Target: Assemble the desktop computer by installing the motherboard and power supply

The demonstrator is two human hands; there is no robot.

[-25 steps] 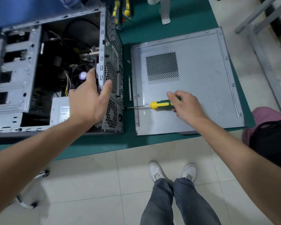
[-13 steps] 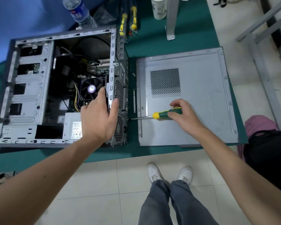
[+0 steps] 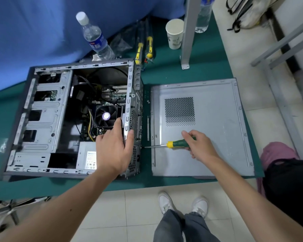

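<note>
An open grey computer case lies on its side on the green table. Inside it sit the motherboard with a black cooler fan and a grey power supply at the near right corner. My left hand grips the case's rear panel edge, thumb outside, fingers inside over the power supply. My right hand holds a green and yellow screwdriver whose tip points left at the rear panel. The hand hovers over the removed side panel lying flat to the right.
A water bottle, a paper cup and two yellow-handled tools stand behind the case. A grey metal post rises at the back. Small screws lie between case and panel. The table edge runs near my feet.
The camera view has tilted up, so the case and panel sit lower in the picture. Both hands keep their hold; the screwdriver tip stays near the rear panel.
</note>
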